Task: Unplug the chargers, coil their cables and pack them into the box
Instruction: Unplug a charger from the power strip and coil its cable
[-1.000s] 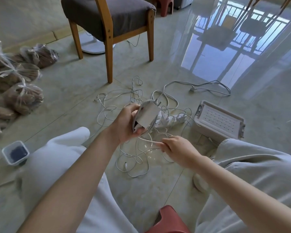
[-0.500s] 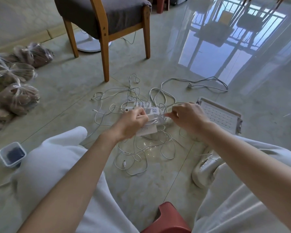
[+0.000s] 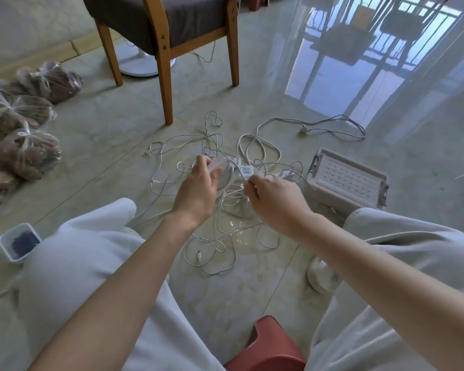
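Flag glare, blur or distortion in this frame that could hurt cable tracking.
Head view: window glare washes the glossy floor upper right, with a smaller sheen under the white cables; wide-angle stretch bends the edges; power strip, left hand and right hand look slightly soft.

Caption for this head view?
Left hand grips a white power strip; right hand pinches its end, above tangled cables.

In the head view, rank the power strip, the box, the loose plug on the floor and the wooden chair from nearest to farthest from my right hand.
1. power strip, pinched by the right hand
2. box, on the floor just right
3. loose plug, farther ahead
4. wooden chair, farthest, ahead left
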`<state>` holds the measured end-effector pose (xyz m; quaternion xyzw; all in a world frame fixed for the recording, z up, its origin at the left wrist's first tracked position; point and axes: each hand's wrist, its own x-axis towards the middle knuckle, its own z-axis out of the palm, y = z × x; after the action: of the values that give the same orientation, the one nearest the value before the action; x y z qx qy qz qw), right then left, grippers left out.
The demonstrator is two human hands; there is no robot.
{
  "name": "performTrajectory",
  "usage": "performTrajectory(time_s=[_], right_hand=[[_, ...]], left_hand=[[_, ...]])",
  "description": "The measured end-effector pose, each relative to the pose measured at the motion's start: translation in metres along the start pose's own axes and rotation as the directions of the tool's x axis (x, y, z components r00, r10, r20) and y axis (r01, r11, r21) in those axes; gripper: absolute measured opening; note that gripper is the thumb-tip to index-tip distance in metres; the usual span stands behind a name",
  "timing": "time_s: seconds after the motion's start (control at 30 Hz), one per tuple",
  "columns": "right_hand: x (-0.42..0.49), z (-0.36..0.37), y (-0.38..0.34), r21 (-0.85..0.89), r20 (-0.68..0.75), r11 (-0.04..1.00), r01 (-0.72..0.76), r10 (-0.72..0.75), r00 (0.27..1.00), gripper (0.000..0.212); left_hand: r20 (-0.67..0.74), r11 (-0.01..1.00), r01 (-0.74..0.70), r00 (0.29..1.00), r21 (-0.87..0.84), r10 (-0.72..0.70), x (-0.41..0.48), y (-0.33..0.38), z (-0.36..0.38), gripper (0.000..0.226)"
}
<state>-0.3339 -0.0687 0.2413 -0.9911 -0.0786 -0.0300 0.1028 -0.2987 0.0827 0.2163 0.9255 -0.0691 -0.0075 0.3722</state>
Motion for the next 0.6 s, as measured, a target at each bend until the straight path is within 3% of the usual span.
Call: performTrajectory(time_s=[0.13,0.27,0.3,0.4,0.47,0.5,0.6], right_hand=[[-0.017,0.007,-0.03,0.071,-0.013,0.996,0.047,-0.046,0.999,0.025],[-0.032,0.016,-0.055,-0.034,0.018,0.999,0.018,-0.017,1.0,0.018],[-0.035,0.018,-0.06,-0.063,0.037,0.998,0.009,-0.007,0.999,0.014],[-0.046,0.038,-0.069,-0.041,0.052,0.998,0.052,-0.05,0.997,0.012],[-0.051,0.048,-0.068,0.063,0.046,0.993,0.103,-0.106,0.993,0.005],[-0.052,0.05,-0.065,0.113,0.106,0.988,0.108,-0.12,0.987,0.01],[-0.054,0.057,-0.045,0.227,0.092,0.967,0.116,-0.14,0.986,0.017]], left_hand=[[-0.039,0.978,0.1,0.993,-0.183,-0.109,0.003,-0.004,0.006,0.037],[-0.036,0.915,0.212,0.971,-0.343,-0.238,0.003,0.005,0.009,0.035],[0.02,0.842,0.297,0.946,-0.451,-0.323,0.005,0.006,0.01,0.031],[0.261,0.472,0.506,0.831,-0.722,-0.492,0.011,0.003,0.008,0.033],[0.342,0.36,0.534,0.811,-0.765,-0.476,0.009,0.003,0.006,0.044],[0.371,0.316,0.533,0.813,-0.785,-0.449,0.008,0.004,0.003,0.045],[0.456,0.226,0.541,0.823,-0.81,-0.338,0.007,0.009,-0.008,0.043]])
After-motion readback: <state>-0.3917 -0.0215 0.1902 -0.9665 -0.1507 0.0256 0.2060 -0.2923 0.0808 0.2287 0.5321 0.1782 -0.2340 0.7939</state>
